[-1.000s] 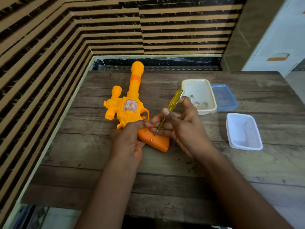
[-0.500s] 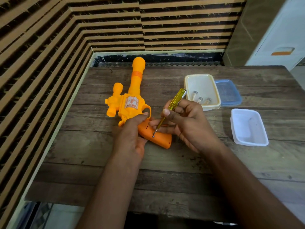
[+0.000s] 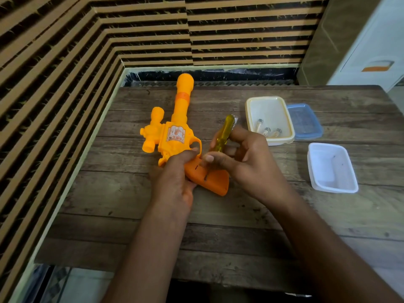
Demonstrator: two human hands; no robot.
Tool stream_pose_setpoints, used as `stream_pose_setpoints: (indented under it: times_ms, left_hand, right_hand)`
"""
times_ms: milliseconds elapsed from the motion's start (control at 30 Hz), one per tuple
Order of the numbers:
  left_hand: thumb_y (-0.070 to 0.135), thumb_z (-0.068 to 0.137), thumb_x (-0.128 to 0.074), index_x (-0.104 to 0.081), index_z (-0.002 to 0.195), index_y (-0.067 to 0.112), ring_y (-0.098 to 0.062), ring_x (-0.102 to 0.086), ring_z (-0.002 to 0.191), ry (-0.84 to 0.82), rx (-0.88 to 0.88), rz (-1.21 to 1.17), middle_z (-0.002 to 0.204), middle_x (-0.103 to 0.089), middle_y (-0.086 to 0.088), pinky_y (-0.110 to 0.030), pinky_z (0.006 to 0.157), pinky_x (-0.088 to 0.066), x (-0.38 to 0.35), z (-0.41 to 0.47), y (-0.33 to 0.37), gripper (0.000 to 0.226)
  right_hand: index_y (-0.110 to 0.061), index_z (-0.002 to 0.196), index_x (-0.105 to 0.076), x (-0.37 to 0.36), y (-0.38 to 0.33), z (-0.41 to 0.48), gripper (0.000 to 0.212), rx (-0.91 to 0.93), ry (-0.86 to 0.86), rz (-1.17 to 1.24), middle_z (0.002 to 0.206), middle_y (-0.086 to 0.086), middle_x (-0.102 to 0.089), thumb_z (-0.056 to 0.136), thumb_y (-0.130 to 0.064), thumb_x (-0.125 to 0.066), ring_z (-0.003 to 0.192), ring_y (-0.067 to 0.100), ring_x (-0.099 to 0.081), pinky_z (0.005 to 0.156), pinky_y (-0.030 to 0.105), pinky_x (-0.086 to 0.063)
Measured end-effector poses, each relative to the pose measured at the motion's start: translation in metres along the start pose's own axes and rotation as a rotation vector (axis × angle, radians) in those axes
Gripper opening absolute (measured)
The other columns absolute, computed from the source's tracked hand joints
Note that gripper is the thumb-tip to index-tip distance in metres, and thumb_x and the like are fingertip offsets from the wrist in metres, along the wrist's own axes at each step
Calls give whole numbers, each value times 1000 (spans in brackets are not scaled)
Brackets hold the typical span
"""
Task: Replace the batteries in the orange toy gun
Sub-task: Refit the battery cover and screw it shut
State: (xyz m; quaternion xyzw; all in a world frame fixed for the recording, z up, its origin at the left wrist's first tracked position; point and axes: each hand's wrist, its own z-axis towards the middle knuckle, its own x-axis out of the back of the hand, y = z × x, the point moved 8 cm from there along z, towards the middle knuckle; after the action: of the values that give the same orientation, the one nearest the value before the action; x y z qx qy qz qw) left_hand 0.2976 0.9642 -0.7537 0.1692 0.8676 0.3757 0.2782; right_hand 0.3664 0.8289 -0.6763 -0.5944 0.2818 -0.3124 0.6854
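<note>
The orange toy gun lies on its side on the wooden table. Its long barrel points away toward the slatted wall and its darker orange grip is angled back toward the person. A small scope-like piece sticks out on its left side, and a pale sticker sits on the body.

The left hand holds the gun where the grip meets the trigger guard, with the fingers curled over the top of the grip. The right hand is closed round a translucent yellow screwdriver. The tool is tilted, with its handle end up and away and its working end down at the grip. The fingers hide most of the shaft, so I cannot tell whether the tip touches.

Just beyond the right hand stands a cream-rimmed rectangular container. It holds three small cylinders that look like batteries, lying together at its near end. A blue lid lies flat against the container's right side, touching it or slightly tucked under it. Nearer the person and further right, apart from both, sits a white rectangular tub with a few dark specks on its floor.
</note>
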Motion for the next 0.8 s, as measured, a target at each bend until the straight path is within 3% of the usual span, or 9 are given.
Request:
stream_pose_setpoints:
  times_ms: [67,100,167,267,367,500,667,800]
  left_hand:
    - [2,77,-83,-72,126,8,-29,-78,99,2,-10,-1,116,-79,-15,-44,70,-65,0,0,0,50]
    - [1,79,-82,-72,125,7,-29,-78,97,1,-9,-4,113,-79,-16,-45,70,-66,0,0,1,47]
    - [-1,83,-77,-71,124,3,-34,-78,97,-21,-3,-8,109,-79,-18,-48,79,-66,-4,-3,1,41]
    - [-1,89,-72,-72,115,4,-36,-75,106,-36,9,18,101,-79,-17,-54,97,-60,-8,-8,1,26]
    - [-2,90,-70,-72,110,7,-33,-74,103,-33,23,17,95,-78,-14,-52,96,-60,-8,-10,1,22]
    - [-2,87,-73,-70,125,8,-37,-75,111,-19,24,-9,114,-78,-20,-52,91,-62,-6,-11,2,39]
    - [-2,87,-72,-71,121,8,-36,-74,111,-17,36,-20,113,-78,-17,-49,86,-63,-8,-13,2,35]
    - [-2,82,-72,-68,130,4,-40,-76,107,-29,10,-32,120,-76,-22,-47,73,-65,-6,-12,4,48]
  right_hand:
    - [-20,95,-66,-1,0,1,25,39,25,-79,92,0,-73,85,-2,-80,91,22,-74,81,42,-62]
    - [-22,96,-67,-2,0,1,24,68,43,-150,96,6,-70,82,-9,-82,91,29,-72,81,52,-60]
    - [-18,102,-65,-3,-1,1,29,118,71,-268,97,11,-67,78,-18,-83,88,37,-68,74,58,-56]
    - [-21,124,-56,-5,-9,0,55,179,80,-290,91,4,-63,78,-9,-83,78,33,-65,65,53,-57]
    - [-28,142,-43,-7,-21,-3,80,281,77,-327,83,3,-52,79,2,-82,63,29,-58,56,46,-54]
    - [-26,138,-48,-10,-27,-6,75,319,71,-405,75,2,-48,78,2,-82,62,21,-54,58,45,-52]
    - [-24,134,-50,-11,-35,-10,72,365,104,-459,73,-12,-40,76,2,-83,62,12,-49,58,40,-52]
    - [-24,129,-54,-15,-41,-12,65,418,59,-458,87,-20,-51,77,-1,-86,68,8,-56,64,34,-55]
